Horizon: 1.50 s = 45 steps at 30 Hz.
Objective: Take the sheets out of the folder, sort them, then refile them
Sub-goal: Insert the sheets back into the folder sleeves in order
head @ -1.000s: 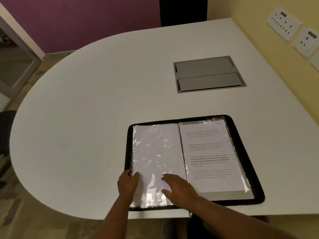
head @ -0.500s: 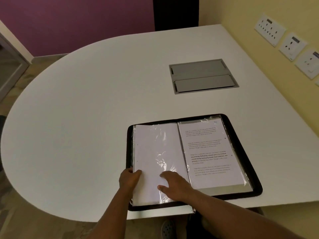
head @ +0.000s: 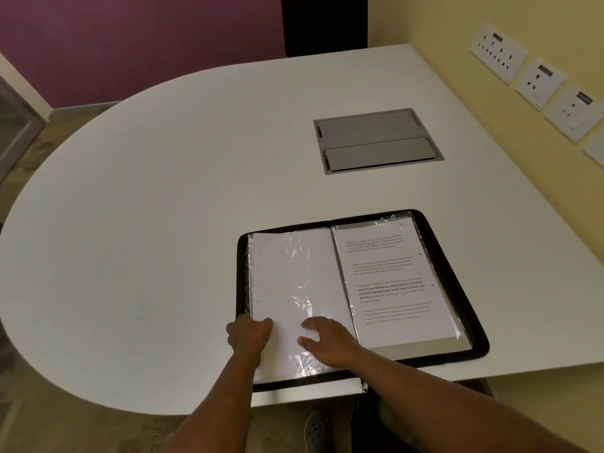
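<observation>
Where folder [head: 361, 299] lies, white table [head: 163, 223], yellow wall [head: 457, 44], sockets [head: 539, 81].

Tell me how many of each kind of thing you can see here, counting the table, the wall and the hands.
Folder: 1
Printed sheet: 1
Blank sheet: 1
Hatch in the table: 1
Whole wall sockets: 3
Hands, left and right: 2
Total: 9

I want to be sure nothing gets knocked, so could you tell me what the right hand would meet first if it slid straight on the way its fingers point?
Probably the left hand, just across the blank sheet that the right hand rests on.
</observation>
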Available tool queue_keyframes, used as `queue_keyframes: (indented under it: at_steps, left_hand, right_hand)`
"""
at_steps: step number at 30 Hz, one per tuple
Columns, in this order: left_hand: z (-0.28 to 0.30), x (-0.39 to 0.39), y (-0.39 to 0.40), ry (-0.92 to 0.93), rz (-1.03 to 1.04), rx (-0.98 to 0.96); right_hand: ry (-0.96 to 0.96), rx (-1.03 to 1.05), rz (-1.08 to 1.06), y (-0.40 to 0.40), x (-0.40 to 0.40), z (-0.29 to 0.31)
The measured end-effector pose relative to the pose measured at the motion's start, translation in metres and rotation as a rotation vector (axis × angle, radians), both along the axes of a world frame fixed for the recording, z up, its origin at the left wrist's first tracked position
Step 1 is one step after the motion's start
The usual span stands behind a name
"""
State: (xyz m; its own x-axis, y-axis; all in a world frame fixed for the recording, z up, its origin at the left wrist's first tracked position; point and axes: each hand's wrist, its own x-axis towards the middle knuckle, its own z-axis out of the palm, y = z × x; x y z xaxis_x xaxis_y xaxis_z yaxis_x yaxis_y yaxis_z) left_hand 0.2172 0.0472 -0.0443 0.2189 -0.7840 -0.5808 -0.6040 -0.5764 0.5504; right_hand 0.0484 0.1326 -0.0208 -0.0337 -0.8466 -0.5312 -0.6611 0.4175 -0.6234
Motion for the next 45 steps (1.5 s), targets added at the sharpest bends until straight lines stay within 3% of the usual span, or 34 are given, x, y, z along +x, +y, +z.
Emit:
queue_keyframes:
  at_steps: [10,21,28,31,35,41,45]
  left_hand:
    - [0.043,-0.016,0.009,0.226,0.060,-0.014]
    - [0.127,-0.092,0.021,0.518,-0.379,-0.177]
    - [0.126,-0.148,0.041,0.648,-0.583,-0.094]
    - [0.118,-0.171,0.044,0.614,-0.708,-0.056]
    - [0.107,-0.193,0.044,0.512,-0.929,-0.089]
    - [0.058,-0.186,0.026,-0.163,-1.317,-0.237]
    - [0.037,-0.179,0.024,-0.308,-1.447,-0.208]
  right_hand:
    - [-0.094,0.021,-0.070,0.003,-0.006,0.017]
    - [-0.524,-0.145,-0.577,-0.023,-0.051,0.086]
    - [-0.523,-0.196,-0.763,-0.017,-0.123,0.113]
    - [-0.539,-0.192,-0.814,-0.004,-0.159,0.114]
    - [-0.385,-0.197,-0.879,0.012,-0.208,0.099]
    - [-0.165,-0.114,-0.896,0.025,-0.252,0.044]
    - [0.125,-0.096,-0.794,0.030,-0.252,0.025]
